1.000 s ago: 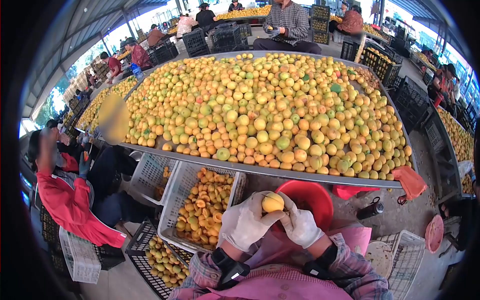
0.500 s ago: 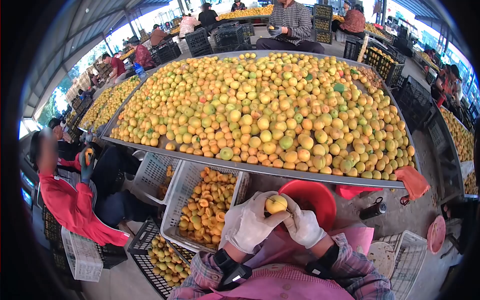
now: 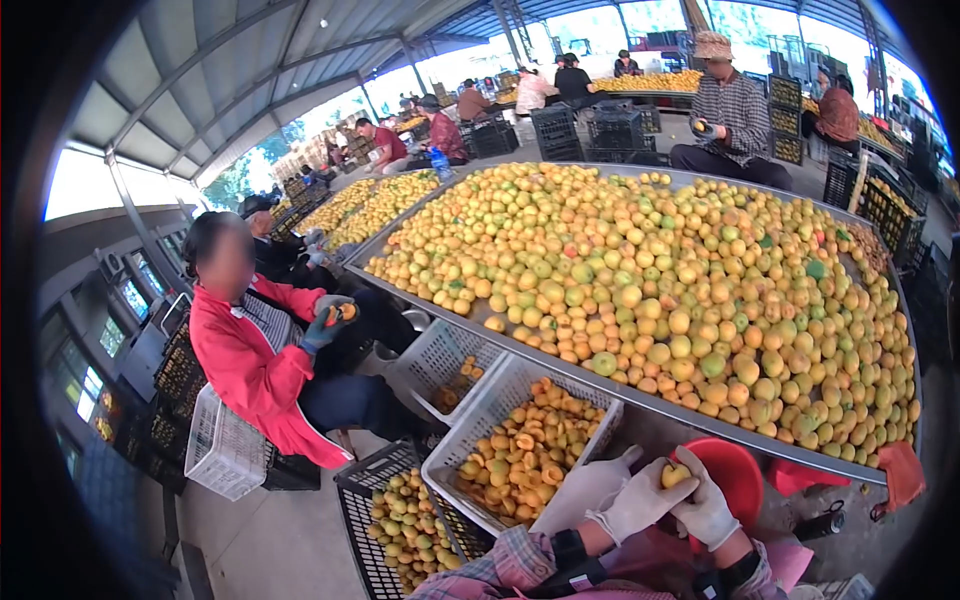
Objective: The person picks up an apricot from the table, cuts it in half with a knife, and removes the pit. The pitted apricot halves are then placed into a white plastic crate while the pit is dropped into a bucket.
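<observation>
Both hands wear whitish gloves and meet at the lower right, in front of a red bucket [image 3: 738, 470]. My left hand [image 3: 640, 497] is closed round a yellow fruit [image 3: 675, 474]. Against the fruit's right side, my right hand [image 3: 706, 503] has its fingers closed on it too. Left of my hands stands a white crate [image 3: 525, 455] of halved orange fruit. Beyond them a metal-edged table [image 3: 640, 388] is heaped with whole yellow and orange fruit.
A black crate [image 3: 400, 530] of fruit and a smaller pale crate [image 3: 450, 365] lie left. A person in red [image 3: 250, 350] sits there holding fruit. Another person [image 3: 730, 120] sits across the table. A red cloth [image 3: 900, 475] hangs at the table's right corner.
The view has swung left and up, so my hands, the crates and the table appear farther right and lower. The fruit is still between both hands.
</observation>
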`<state>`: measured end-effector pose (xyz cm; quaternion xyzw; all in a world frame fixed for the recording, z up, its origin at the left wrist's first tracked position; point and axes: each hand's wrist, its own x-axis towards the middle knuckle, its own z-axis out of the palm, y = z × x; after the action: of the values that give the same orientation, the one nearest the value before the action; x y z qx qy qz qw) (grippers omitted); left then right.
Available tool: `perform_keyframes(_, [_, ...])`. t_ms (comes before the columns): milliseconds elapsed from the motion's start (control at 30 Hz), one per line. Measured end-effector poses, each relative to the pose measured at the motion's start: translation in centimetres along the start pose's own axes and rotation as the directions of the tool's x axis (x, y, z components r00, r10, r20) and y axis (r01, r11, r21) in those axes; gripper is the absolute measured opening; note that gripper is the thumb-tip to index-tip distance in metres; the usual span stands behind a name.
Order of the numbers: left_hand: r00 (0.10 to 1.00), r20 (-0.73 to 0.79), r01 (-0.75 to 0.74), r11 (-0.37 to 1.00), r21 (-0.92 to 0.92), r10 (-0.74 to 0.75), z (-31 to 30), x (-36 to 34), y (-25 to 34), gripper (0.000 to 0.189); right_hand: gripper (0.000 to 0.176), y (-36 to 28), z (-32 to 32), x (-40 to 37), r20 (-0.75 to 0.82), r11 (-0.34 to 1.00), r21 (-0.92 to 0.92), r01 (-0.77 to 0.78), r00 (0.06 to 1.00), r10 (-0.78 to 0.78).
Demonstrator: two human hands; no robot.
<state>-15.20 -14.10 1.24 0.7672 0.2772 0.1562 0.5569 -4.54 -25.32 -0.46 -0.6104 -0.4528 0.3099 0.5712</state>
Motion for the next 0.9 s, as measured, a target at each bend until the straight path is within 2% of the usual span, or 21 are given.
perform_keyframes(67, [0.999,0.005,0.052,0.997,0.063,-0.053,-0.4,0.0,0.2,0.060,0.070,-1.9,-0.3,0.0,0.111,0.900,0.263,-0.347,0.938,0.329])
perform_keyframes(133, [0.995,0.065,0.061,0.978,0.201,-0.075,-0.5,0.1,0.4,0.064,0.071,-1.7,0.0,-0.1,0.085,0.919,0.208,-0.335,0.942,0.324])
perform_keyframes(300, [0.995,0.095,-0.011,0.971,0.238,-0.012,-0.7,0.3,-0.5,0.064,0.070,-2.4,0.0,-0.3,0.174,0.831,0.410,-0.375,0.927,0.332])
perform_keyframes(400, [0.993,0.098,-0.081,0.966,0.244,0.059,-0.9,0.0,-0.6,0.058,0.068,-2.7,0.1,-0.3,0.189,0.822,0.415,-0.390,0.921,0.342])
perform_keyframes(467, [0.970,0.121,-0.234,0.938,0.256,0.209,-1.1,-0.4,-0.2,0.052,0.068,-2.7,0.0,-0.2,0.207,0.823,0.410,-0.393,0.919,0.336])
perform_keyframes(567, [0.958,0.073,-0.285,0.923,0.259,0.276,-1.0,-0.9,-0.6,0.051,0.067,-2.7,-0.2,-0.4,0.239,0.819,0.394,-0.417,0.907,0.347])
perform_keyframes(600, [0.959,0.073,-0.285,0.923,0.259,0.275,-0.8,-1.0,-1.1,0.051,0.066,-2.6,-0.2,-0.5,0.255,0.813,0.383,-0.439,0.896,0.364])
perform_keyframes(667, [0.991,0.073,-0.123,0.981,0.152,0.113,-0.5,-1.1,-1.8,0.053,0.066,-2.6,-0.2,-0.8,0.263,0.813,0.387,-0.435,0.897,0.355])
perform_keyframes(900, [0.992,0.119,-0.039,0.994,0.106,0.026,-0.4,-2.0,-1.6,0.052,0.066,-3.0,-0.5,-1.4,0.355,0.778,0.412,-0.474,0.870,0.343])
